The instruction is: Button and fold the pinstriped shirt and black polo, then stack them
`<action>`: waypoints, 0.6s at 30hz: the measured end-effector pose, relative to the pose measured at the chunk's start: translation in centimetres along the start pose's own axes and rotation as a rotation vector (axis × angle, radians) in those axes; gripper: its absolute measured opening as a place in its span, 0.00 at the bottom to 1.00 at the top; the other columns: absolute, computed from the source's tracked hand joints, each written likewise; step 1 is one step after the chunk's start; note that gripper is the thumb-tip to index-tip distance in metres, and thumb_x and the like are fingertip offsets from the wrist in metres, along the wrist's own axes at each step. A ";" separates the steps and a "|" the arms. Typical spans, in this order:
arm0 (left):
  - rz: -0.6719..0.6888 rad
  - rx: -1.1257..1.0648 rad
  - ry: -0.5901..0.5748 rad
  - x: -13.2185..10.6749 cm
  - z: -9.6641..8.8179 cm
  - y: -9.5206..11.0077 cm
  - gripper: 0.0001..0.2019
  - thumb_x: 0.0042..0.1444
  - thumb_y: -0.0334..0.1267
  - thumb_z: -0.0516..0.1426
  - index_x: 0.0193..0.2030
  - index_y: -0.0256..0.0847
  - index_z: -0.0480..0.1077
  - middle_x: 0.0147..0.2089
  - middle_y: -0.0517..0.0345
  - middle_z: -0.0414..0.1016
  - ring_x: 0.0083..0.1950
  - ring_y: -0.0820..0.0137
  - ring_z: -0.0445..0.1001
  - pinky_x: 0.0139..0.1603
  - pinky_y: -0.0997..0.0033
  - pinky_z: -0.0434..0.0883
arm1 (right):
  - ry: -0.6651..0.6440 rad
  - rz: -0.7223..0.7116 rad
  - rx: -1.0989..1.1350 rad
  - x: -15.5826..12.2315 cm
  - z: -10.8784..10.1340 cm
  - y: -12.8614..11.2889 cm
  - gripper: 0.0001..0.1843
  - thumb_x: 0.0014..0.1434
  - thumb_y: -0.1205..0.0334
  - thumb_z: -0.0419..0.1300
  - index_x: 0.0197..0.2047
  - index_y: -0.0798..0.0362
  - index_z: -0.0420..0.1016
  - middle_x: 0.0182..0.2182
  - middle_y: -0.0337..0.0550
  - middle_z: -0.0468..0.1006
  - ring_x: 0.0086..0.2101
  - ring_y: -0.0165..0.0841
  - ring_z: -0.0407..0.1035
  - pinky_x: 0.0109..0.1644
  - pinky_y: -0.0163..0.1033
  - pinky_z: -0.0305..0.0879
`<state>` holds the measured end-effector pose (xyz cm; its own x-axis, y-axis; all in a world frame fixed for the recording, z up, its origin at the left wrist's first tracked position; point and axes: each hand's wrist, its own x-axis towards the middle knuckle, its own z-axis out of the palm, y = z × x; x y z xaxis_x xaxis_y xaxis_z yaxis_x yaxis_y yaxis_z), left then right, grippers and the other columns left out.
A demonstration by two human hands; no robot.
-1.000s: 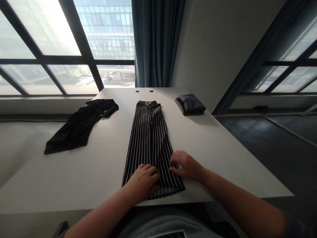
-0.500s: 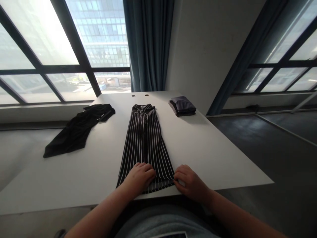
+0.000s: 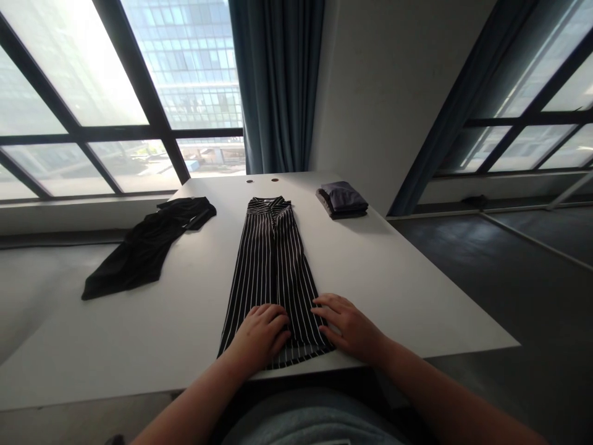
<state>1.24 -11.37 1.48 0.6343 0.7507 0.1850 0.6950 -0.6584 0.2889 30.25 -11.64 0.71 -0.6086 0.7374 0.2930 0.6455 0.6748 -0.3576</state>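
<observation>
While at table edge [image 3: 115, 390], hands [image 3: 260, 335] [image 3: 349, 327] on striped shirt [image 3: 273, 272]

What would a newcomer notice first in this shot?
The black-and-white striped shirt runs down the middle of the white table, with the left hand and right hand on its near end. A crumpled black garment lies to the left, a folded dark stack far right.

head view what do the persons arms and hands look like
The left hand and right hand are bare, no gloves, rings or watch showing. The left forearm and right forearm are bare too, with no sleeves in view; a grey top shows below them.
</observation>
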 end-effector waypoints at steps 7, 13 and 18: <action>-0.011 0.029 -0.057 0.5 1.0 -0.1 0.19 0.66 0.39 0.61 0.63 0.46 0.72 0.63 0.51 0.75 0.64 0.56 0.71 0.67 0.47 0.66 | -0.247 0.098 -0.059 -0.2 1.5 1.0 0.35 0.69 0.55 0.61 0.76 0.47 0.62 0.75 0.55 0.57 0.74 0.53 0.50 0.74 0.73 0.45; 0.013 0.050 -0.109 0.3 -0.2 0.4 0.11 0.67 0.42 0.60 0.53 0.45 0.77 0.50 0.52 0.78 0.55 0.58 0.74 0.62 0.50 0.68 | -0.264 0.159 -0.105 -2.6 2.0 -0.4 0.40 0.69 0.47 0.60 0.79 0.41 0.53 0.77 0.50 0.51 0.75 0.57 0.42 0.74 0.76 0.38; 0.003 0.066 -0.124 4.4 -1.8 -1.9 0.10 0.70 0.44 0.56 0.48 0.44 0.77 0.46 0.55 0.79 0.51 0.60 0.77 0.56 0.53 0.69 | -0.192 0.122 -0.040 -1.3 0.6 0.3 0.28 0.73 0.45 0.55 0.71 0.42 0.69 0.69 0.51 0.69 0.70 0.53 0.57 0.74 0.75 0.41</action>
<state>2.13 -6.72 3.46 0.6708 0.7386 0.0668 0.7109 -0.6661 0.2257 31.01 -12.40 -0.29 -0.5989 0.7974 0.0740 0.7354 0.5842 -0.3435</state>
